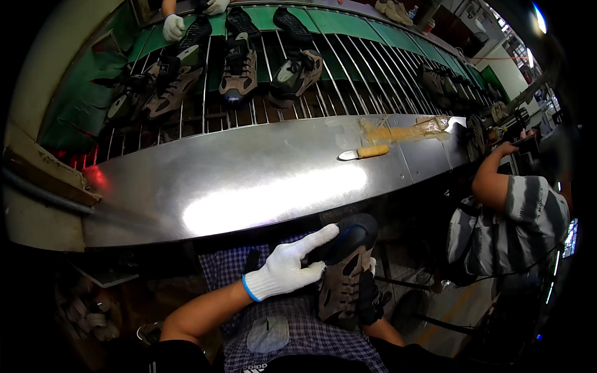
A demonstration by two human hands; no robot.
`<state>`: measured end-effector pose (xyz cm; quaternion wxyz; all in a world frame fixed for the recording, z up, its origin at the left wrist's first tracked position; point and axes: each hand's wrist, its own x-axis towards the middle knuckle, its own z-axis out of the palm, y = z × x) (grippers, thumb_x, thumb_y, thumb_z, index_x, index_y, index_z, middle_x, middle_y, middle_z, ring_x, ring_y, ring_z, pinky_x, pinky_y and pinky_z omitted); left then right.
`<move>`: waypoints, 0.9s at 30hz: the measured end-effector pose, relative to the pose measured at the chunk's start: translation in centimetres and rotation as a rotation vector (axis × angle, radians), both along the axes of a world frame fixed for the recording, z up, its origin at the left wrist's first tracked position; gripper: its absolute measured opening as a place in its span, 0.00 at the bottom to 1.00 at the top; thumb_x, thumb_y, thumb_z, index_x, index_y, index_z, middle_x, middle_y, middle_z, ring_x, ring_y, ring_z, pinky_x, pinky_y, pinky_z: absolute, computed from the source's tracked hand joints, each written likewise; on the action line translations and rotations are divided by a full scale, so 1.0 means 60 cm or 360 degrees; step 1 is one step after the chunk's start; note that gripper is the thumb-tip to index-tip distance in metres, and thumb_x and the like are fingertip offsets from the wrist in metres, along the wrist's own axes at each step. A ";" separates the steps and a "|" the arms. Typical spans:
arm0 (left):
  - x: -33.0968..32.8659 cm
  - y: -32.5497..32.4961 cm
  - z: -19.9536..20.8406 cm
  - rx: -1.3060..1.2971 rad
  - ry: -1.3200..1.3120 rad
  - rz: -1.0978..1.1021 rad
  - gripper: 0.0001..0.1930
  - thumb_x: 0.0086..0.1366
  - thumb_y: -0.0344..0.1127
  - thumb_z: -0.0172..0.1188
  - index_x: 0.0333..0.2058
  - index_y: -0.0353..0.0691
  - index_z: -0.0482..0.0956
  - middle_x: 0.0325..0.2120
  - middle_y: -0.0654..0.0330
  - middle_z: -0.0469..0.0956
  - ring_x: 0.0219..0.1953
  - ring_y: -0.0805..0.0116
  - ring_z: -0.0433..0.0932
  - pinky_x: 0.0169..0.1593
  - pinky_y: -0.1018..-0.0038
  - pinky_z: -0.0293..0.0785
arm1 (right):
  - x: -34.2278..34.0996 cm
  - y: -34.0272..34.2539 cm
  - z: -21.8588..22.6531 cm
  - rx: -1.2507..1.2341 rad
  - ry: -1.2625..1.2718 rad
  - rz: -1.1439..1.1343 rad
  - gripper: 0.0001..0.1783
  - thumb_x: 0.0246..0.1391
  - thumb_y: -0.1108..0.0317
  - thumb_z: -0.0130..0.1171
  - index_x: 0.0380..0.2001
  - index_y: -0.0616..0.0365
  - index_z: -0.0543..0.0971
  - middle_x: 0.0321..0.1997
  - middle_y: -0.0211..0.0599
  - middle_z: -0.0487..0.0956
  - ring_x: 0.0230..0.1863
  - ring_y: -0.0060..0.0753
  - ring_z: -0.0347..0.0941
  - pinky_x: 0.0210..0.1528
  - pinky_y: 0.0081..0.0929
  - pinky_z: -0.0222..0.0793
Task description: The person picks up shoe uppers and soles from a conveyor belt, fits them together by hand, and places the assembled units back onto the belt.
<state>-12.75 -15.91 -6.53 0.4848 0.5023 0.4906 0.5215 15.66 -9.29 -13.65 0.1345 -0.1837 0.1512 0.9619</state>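
Two arms bent in front of the body, the left hand (pixel 289 267) plainly seen and the right hand (pixel 373 265) almost covered.
The left forearm (pixel 208 309) is bare and goes up and to the right from a bent elbow, near a dark sleeve (pixel 180 354); the left hand wears a white knitted glove with a blue edge at the wrist, its back toward the camera, the index finger (pixel 320 239) stretched straight and the thumb (pixel 313 271) standing well apart below it, while the right forearm (pixel 384 332), also bare, shows only a short part, and of its hand just a small white piece is visible, so its grip cannot be judged.
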 end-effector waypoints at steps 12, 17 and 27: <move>0.067 -0.046 0.008 0.0083 0.0306 0.0284 0.47 0.61 0.30 0.64 0.77 0.28 0.53 0.71 0.30 0.65 0.67 0.43 0.78 0.69 0.65 0.76 | -0.006 -0.005 0.011 0.0106 -0.0023 -0.0016 0.45 0.74 0.33 0.34 0.73 0.61 0.69 0.67 0.50 0.78 0.63 0.49 0.78 0.64 0.48 0.76; 0.039 -0.045 0.041 -0.0074 0.0271 0.0198 0.54 0.62 0.43 0.73 0.77 0.24 0.49 0.69 0.27 0.67 0.67 0.40 0.77 0.70 0.62 0.74 | -0.018 0.008 0.005 0.0184 -0.0014 -0.0012 0.42 0.76 0.36 0.33 0.73 0.61 0.69 0.68 0.49 0.78 0.63 0.46 0.78 0.65 0.44 0.75; -0.065 -0.005 0.080 0.0086 0.0592 0.0359 0.42 0.67 0.43 0.72 0.72 0.28 0.65 0.67 0.38 0.72 0.70 0.47 0.73 0.73 0.60 0.68 | -0.153 0.003 0.042 0.1197 -0.0632 0.0233 0.32 0.84 0.50 0.32 0.72 0.62 0.69 0.69 0.43 0.78 0.66 0.36 0.76 0.71 0.33 0.70</move>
